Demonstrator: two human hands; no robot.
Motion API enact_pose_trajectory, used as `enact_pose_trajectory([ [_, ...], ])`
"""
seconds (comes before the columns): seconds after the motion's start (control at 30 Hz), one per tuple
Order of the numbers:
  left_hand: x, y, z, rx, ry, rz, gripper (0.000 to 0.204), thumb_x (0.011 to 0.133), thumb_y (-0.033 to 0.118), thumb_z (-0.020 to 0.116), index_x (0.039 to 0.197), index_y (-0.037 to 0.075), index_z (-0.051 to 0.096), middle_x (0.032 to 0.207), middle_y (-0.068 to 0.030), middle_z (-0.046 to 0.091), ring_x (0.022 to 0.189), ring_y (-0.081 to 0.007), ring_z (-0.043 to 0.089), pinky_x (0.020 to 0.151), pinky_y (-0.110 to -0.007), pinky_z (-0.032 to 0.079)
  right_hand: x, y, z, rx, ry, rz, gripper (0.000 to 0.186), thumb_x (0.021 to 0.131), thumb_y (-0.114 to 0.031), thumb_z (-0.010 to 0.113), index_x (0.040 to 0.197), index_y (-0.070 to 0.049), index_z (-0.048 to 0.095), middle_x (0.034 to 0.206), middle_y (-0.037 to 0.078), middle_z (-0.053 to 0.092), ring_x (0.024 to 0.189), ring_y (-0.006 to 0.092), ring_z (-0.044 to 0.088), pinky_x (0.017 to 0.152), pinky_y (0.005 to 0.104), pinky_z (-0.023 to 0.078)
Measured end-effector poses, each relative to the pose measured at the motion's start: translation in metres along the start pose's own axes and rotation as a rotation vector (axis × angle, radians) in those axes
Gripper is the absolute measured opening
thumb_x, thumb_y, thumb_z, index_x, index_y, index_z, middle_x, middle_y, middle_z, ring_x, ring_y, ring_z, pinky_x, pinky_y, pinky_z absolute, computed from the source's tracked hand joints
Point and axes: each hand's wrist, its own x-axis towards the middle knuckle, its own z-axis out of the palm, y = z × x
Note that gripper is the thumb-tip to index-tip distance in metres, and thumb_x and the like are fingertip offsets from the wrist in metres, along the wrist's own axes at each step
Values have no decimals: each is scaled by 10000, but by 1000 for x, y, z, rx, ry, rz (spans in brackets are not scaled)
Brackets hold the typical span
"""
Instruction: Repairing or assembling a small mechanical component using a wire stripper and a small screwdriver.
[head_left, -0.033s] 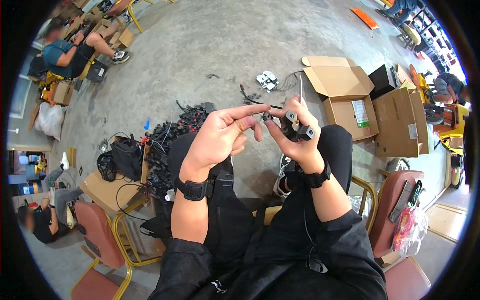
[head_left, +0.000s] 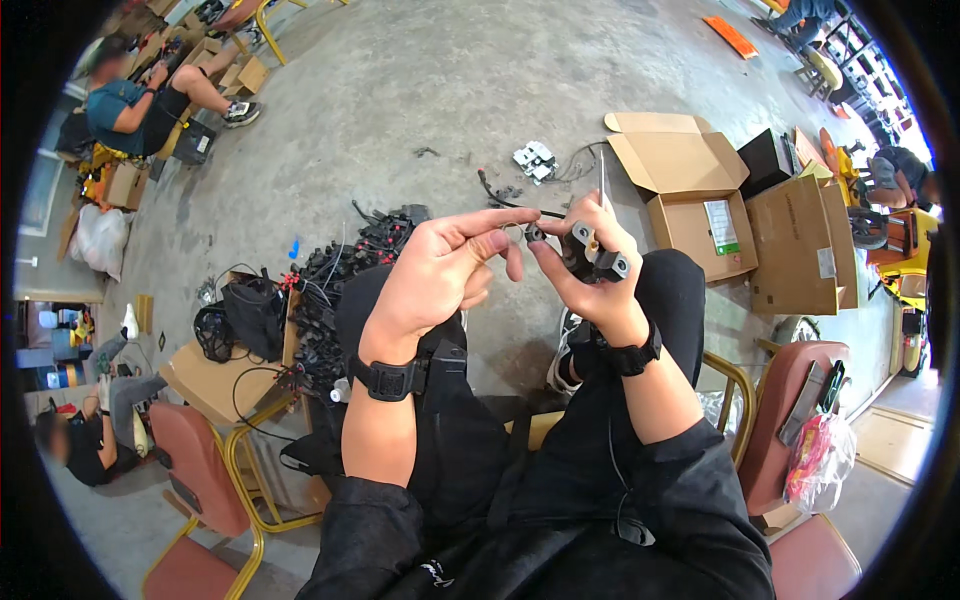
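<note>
Concrete floor lies below your knees; your right hand (head_left: pixel 590 275) grips the small black part (head_left: pixel 592 255) above your lap, while your left hand (head_left: pixel 440 275) pinches a thin wire (head_left: pixel 512 228) at it, nothing visibly shifted.

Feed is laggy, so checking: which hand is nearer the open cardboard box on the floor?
Right. The right hand, gripping a small black connector, sits just left of the open cardboard box. The left hand is farther left, beyond the right hand, pinching toward the connector.

Left hand (head_left: pixel 440 275): no visible shift from the earlier view.
Black part (head_left: pixel 590 255): sits the same in the right hand (head_left: pixel 590 285).
</note>
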Motion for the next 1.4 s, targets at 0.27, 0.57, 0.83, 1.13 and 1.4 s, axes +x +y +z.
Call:
enact_pose_trajectory([
  [0.27,5,3,4,-8,16,78,274,959,157,494,1153,-9,595,763,-51,622,407,13,277,367,-176,208,-4,-1,-2,63,48,106,161,700,67,693,816,11,597,715,21,495,623,102,427,574,226,339],
  [0.57,14,-4,10,-149,200,54,263,924,116,556,1149,-16,591,909,-70,665,405,19,261,353,-174,195,-8,-2,5,491,191,693,122,814,-121,695,856,-21,641,710,-51,585,638,16,489,553,178,366],
  [0.83,19,-6,22,-83,330,103,200,916,58,545,1100,-16,562,922,-87,667,395,19,293,346,-178,201,-7,5,3,562,182,729,134,821,-147,691,848,-20,656,703,-49,592,626,19,491,549,186,366],
  [1.13,20,-14,27,43,363,88,167,928,103,544,1060,7,508,711,-5,585,407,5,339,351,-187,234,-3,-3,8,386,94,784,181,829,-173,682,840,5,648,706,-32,606,642,22,499,556,202,391],
  [1.4,21,-19,24,148,362,155,158,932,120,550,1019,19,466,653,-1,565,433,6,364,373,-184,264,-2,0,6,441,79,821,183,820,-176,695,830,0,645,699,-32,595,639,27,496,556,207,390],
])
